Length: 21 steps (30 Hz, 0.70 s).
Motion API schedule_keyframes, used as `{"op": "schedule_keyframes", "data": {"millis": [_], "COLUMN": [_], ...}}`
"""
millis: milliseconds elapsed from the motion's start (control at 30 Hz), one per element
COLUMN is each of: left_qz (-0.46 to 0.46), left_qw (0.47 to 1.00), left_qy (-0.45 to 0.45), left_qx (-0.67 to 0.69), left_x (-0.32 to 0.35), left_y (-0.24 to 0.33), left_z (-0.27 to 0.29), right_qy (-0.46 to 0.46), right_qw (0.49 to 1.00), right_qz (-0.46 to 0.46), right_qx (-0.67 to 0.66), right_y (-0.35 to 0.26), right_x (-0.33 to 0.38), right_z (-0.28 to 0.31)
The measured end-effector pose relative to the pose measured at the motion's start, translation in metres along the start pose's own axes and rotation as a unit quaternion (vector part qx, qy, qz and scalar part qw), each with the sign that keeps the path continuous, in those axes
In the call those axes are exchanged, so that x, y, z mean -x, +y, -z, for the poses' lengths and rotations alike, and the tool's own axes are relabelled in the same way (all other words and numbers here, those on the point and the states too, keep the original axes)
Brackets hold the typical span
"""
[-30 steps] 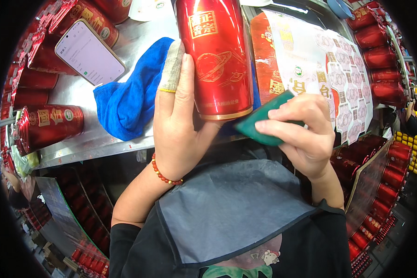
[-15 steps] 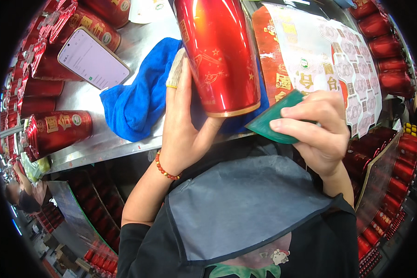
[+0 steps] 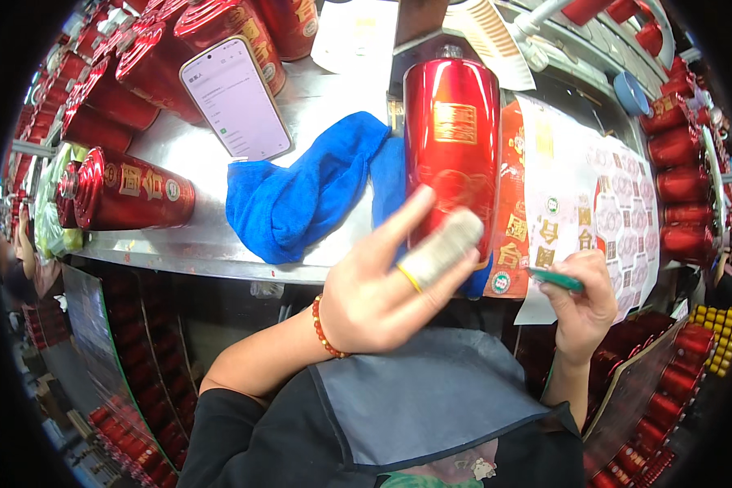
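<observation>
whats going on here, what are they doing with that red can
A person stands at a metal worktable. The left hand, one finger wrapped in tape, lies open against the side of a tall red canister lying on the table. The right hand holds a flat green card by the edge of a sheet of labels. A blue cloth and a phone lie beside the canister, and more red canisters are stacked around the table.

The left hand (image 3: 382, 285) rests open against the red canister (image 3: 451, 154) (blue cloth (image 3: 301, 195) lying just beside it), the right hand (image 3: 581, 297) pinching a green scraper (image 3: 555, 279) near its base.
</observation>
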<state>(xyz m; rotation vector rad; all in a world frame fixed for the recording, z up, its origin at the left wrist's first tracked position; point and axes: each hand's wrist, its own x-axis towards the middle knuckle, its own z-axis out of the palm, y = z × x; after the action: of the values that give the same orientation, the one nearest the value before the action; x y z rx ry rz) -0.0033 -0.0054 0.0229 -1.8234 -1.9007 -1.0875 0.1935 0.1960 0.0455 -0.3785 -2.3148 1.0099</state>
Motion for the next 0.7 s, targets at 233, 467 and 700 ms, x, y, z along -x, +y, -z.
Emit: {"op": "schedule_keyframes", "data": {"millis": [233, 467, 700], "left_qz": [0.010, 0.200, 0.331], "left_qw": [0.999, 0.971, 0.896], "left_qy": [0.033, 0.013, 0.035], "left_qx": [0.020, 0.130, 0.293], "left_x": [0.004, 0.006, 0.001], "left_y": [-0.005, -0.014, -0.034], "left_z": [-0.010, -0.012, -0.028], "right_qy": [0.009, -0.168, -0.207], "right_qw": [0.974, 0.985, 0.954], "right_qz": [-0.160, 0.034, 0.192], "right_qx": [-0.157, -0.006, 0.097], "right_y": [-0.009, -0.037, -0.049], "right_x": [-0.030, -0.099, -0.145], "right_z": [-0.007, -0.032, -0.030]}}
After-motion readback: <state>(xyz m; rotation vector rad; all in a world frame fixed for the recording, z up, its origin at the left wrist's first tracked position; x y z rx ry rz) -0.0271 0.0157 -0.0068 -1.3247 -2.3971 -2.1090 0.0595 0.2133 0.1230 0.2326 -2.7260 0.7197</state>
